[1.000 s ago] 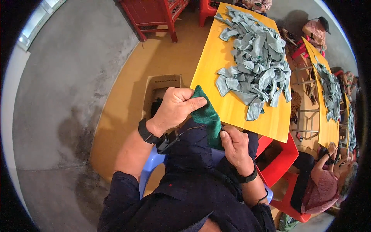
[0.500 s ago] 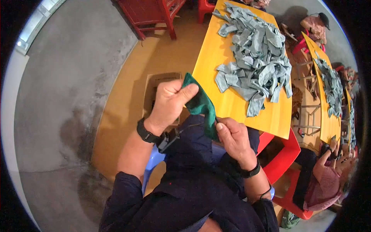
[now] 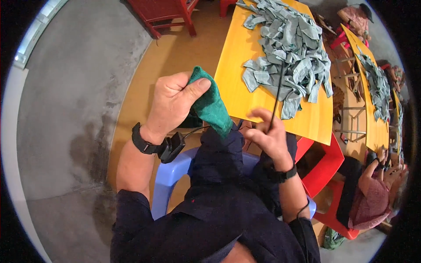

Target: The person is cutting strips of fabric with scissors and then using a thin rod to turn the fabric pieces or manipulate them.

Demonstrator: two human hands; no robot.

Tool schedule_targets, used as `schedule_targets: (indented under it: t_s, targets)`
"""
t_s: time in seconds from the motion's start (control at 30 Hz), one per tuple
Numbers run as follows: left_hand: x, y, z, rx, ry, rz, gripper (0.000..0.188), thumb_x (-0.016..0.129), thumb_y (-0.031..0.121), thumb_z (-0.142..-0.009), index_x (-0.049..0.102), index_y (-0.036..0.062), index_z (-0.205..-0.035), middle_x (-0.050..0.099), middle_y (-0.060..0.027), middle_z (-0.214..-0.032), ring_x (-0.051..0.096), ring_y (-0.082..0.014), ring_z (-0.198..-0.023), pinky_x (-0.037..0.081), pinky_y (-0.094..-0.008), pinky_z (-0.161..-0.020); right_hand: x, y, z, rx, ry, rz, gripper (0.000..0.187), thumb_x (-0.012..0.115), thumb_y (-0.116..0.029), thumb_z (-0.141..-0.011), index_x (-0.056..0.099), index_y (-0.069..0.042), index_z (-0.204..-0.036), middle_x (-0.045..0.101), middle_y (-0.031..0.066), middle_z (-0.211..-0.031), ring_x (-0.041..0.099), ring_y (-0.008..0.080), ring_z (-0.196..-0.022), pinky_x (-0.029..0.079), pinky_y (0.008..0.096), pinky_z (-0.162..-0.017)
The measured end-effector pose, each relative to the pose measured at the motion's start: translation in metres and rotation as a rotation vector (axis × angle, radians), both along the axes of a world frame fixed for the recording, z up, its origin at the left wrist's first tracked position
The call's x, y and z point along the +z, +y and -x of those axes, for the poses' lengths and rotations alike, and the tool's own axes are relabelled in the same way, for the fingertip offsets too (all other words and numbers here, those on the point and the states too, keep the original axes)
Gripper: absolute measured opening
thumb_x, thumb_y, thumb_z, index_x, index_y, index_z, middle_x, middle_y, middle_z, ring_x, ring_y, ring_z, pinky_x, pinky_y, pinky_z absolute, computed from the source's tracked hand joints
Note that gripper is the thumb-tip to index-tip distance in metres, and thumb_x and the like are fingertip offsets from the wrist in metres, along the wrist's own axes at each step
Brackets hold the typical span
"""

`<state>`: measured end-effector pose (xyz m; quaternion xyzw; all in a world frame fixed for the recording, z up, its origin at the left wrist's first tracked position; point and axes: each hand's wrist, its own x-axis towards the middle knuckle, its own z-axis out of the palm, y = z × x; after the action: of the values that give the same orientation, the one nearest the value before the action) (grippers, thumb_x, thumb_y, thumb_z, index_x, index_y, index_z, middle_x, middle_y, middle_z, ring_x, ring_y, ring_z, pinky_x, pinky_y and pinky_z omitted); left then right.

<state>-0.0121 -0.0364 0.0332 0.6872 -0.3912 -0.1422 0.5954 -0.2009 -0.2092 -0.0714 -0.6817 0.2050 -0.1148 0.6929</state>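
My left hand (image 3: 175, 98) is closed on the upper end of a dark green, velvety cloth piece (image 3: 212, 108). The narrow piece hangs down to the right, its lower end free above my lap. To its right, my right hand (image 3: 268, 136) is closed on a thin black rod (image 3: 278, 94), which slants up in front of the yellow table. Some fingers of that hand are blurred. A heap of grey-green cloth pieces (image 3: 289, 48) lies on the table (image 3: 237, 65) ahead, beyond both hands.
Under me is a blue plastic chair (image 3: 169, 175). Red plastic chairs (image 3: 322, 168) stand at the right. Another yellow table (image 3: 376, 136) with cloth pieces is farther right, with a seated person (image 3: 370, 197) beside it. At the far left rises a grey wall (image 3: 79, 109).
My right hand has let go of the cloth's lower end and moved slightly right, with the rod now plainly showing. My left hand has shifted left and up with the cloth, which hangs flatter.
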Motion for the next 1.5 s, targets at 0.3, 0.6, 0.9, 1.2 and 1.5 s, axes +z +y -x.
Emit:
schedule_targets:
  t_s: [0.3, 0.6, 0.9, 1.2, 1.5]
  targets:
    - [-0.019, 0.034, -0.015, 0.017, 0.139, -0.059, 0.023, 0.063, 0.019, -0.096, 0.068, 0.0011, -0.082, 0.064, 0.0001, -0.071, 0.057, -0.0056, -0.059, 0.046, -0.0216, -0.05, -0.024, 0.018, -0.036, 0.421, -0.004, -0.082, 0.013, 0.076, -0.005, -0.081, 0.065, -0.002, -0.086, 0.059, -0.0062, -0.074, 0.051, 0.0027, -0.067, 0.043, 0.0216, -0.06]
    - [-0.067, 0.075, -0.054, 0.325, 0.331, 0.072, 0.025, 0.059, 0.024, -0.097, 0.067, 0.0031, -0.087, 0.067, -0.0031, -0.074, 0.059, -0.0087, -0.058, 0.048, -0.0225, -0.049, -0.049, 0.034, -0.054, 0.243, 0.135, 0.021, 0.022, 0.077, -0.01, -0.08, 0.056, -0.005, -0.072, 0.052, -0.0044, -0.066, 0.047, 0.0055, -0.063, 0.04, 0.0233, -0.056]
    - [-0.204, 0.08, -0.13, 0.292, 0.405, -0.348, 0.032, 0.062, 0.022, -0.095, 0.062, -0.0012, -0.117, 0.068, -0.0059, -0.098, 0.065, -0.0122, -0.076, 0.051, -0.0234, -0.066, -0.077, 0.022, -0.023, 0.104, 0.253, 0.081, 0.026, 0.074, -0.018, -0.083, 0.058, -0.003, -0.069, 0.052, -0.0031, -0.061, 0.046, 0.0058, -0.058, 0.039, 0.0263, -0.052]
    - [-0.261, 0.075, -0.084, 0.007, 0.781, -0.694, 0.047, 0.07, 0.018, -0.087, 0.057, -0.0021, -0.127, 0.066, -0.0091, -0.111, 0.064, -0.0144, -0.087, 0.05, -0.028, -0.071, -0.082, -0.039, 0.003, -0.348, 0.249, 0.364, 0.027, 0.062, -0.022, -0.092, 0.066, 0.003, -0.084, 0.064, 0.0125, -0.067, 0.063, 0.0198, -0.064, 0.05, 0.0359, -0.062]
    - [-0.168, -0.004, -0.052, -0.001, 0.439, -0.361, 0.026, 0.063, 0.017, -0.092, 0.064, -0.0014, -0.111, 0.069, -0.0058, -0.096, 0.066, -0.0115, -0.082, 0.05, -0.0236, -0.072, -0.122, -0.128, 0.008, -0.541, 0.476, 0.863, 0.027, 0.062, -0.026, -0.086, 0.065, 0.0, -0.081, 0.063, 0.0247, -0.083, 0.062, 0.044, -0.081, 0.049, 0.0499, -0.069]
